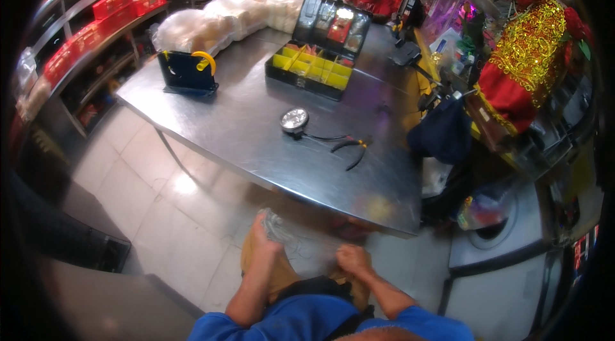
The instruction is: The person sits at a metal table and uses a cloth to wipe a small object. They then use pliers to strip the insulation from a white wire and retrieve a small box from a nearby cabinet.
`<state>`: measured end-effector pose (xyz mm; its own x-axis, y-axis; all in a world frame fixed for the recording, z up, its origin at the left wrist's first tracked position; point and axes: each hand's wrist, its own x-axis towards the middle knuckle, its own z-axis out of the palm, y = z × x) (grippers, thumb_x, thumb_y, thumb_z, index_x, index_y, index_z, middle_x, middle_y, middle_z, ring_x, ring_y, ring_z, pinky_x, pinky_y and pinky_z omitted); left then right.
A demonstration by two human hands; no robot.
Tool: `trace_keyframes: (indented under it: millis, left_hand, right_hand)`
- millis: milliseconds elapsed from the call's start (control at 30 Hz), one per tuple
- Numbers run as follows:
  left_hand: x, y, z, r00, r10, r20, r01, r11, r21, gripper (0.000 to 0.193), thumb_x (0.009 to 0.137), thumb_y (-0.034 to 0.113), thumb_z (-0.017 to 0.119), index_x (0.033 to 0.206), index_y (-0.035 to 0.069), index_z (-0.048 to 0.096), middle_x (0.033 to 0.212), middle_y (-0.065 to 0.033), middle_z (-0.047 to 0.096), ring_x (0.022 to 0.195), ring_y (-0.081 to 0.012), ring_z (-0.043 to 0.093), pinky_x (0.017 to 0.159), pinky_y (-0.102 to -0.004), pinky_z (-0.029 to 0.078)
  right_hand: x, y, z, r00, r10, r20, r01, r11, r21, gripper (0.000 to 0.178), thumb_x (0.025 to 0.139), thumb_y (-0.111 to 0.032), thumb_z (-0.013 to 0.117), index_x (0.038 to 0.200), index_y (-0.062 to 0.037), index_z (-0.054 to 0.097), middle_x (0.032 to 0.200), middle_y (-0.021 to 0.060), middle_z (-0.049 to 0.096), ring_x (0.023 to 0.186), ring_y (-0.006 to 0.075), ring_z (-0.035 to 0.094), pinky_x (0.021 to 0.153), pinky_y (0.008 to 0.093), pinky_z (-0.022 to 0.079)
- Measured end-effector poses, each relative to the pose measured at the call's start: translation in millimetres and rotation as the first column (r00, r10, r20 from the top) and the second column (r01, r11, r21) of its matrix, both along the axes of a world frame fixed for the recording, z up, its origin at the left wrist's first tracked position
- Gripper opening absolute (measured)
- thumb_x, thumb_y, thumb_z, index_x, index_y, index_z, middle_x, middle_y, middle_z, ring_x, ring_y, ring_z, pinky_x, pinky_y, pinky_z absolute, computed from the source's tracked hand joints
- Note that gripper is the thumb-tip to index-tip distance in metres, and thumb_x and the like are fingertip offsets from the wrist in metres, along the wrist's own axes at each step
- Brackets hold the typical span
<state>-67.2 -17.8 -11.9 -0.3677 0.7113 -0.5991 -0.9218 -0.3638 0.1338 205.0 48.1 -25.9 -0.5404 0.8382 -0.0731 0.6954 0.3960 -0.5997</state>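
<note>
In the head view, a loose, greyish, crumpled bundle of thin strands or film [277, 228] is held in the left hand [262, 237], low before the body and just off the near edge of the brushed-metal surface [218, 129]; its material cannot be made out through the blur. The fingers of the left hand are wrapped around it. The right hand [354, 259] is held apart from the left, further right, with its fingers curled into a fist; whether a strand is pinched there cannot be told.

On the surface, a round, clear-faced lamp with a dark rim [295, 121] is set near the middle, with a black cable [323, 137] led off to the right, toward black-and-yellow pliers [352, 146] lying with handles spread. Farther off, an open black case with yellow compartments [311, 67] is seen.

The step in hand is judged to be the handling of the bundle between the hands. For that, a steady left grip and a careful right-hand pinch would be called for, so that tangling is avoided.
</note>
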Motion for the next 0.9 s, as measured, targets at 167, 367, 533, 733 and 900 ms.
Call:
trace_keyframes:
  millis: [167, 367, 533, 733, 900]
  left_hand:
    - [-19, -6, -7, 0.997, -0.077, 0.021, 0.075, 0.993, 0.086, 0.019, 0.084, 0.027, 0.06, 0.073, 0.012, 0.058, 0.063, -0.0041, 0.056, 0.058, -0.021, 0.057, 0.06, -0.0384, 0.053]
    - [36, 1, -47, 0.963, -0.27, -0.017, 0.27, 0.952, 0.144, 0.017, 0.085, 0.024, 0.071, 0.095, 0.014, 0.062, 0.088, -0.0038, 0.065, 0.08, -0.0204, 0.065, 0.069, -0.0351, 0.056]
    - [99, 6, -42, 0.867, -0.483, -0.125, 0.498, 0.853, 0.158, 0.02, 0.089, 0.027, 0.067, 0.102, 0.012, 0.063, 0.093, -0.0072, 0.068, 0.084, -0.0218, 0.067, 0.073, -0.0372, 0.056]
    - [85, 14, -23, 0.949, -0.308, -0.07, 0.314, 0.942, 0.118, 0.02, 0.091, 0.029, 0.063, 0.101, 0.012, 0.063, 0.089, -0.0045, 0.067, 0.081, -0.0201, 0.065, 0.072, -0.0347, 0.055]
    - [75, 1, 0, 0.979, -0.199, -0.042, 0.203, 0.965, 0.166, 0.015, 0.088, 0.027, 0.068, 0.091, 0.013, 0.067, 0.078, -0.0036, 0.069, 0.068, -0.0171, 0.067, 0.064, -0.0324, 0.057]
  right_hand:
    - [155, 22, -40, 0.951, -0.19, 0.245, 0.173, 0.981, 0.091, 0.025, 0.081, -0.021, 0.054, 0.072, 0.0003, 0.062, 0.08, 0.0251, 0.063, 0.074, 0.0457, 0.06, 0.07, 0.0503, 0.05]
    - [194, 25, -60, 0.792, -0.172, 0.586, 0.17, 0.984, 0.059, 0.037, 0.082, -0.03, 0.06, 0.105, -0.001, 0.065, 0.109, 0.0238, 0.065, 0.102, 0.0424, 0.06, 0.097, 0.0467, 0.043]
    - [36, -19, 24, 0.999, 0.009, -0.052, -0.009, 1.0, -0.005, 0.067, 0.077, -0.031, 0.077, 0.129, 0.0014, 0.051, 0.111, 0.0203, 0.063, 0.109, 0.0325, 0.059, 0.097, 0.0446, 0.044]
    - [-22, -34, 21, 0.929, -0.187, -0.319, -0.101, 0.701, -0.706, 0.023, 0.091, -0.021, 0.064, 0.086, 0.0006, 0.062, 0.085, 0.0078, 0.062, 0.084, 0.015, 0.061, 0.074, 0.0335, 0.049]
    - [-50, -32, 67, 0.403, -0.394, -0.826, -0.407, 0.731, -0.548, 0.02, 0.096, -0.017, 0.057, 0.084, -0.0013, 0.059, 0.097, 0.0103, 0.061, 0.085, 0.0189, 0.059, 0.083, 0.0348, 0.047]
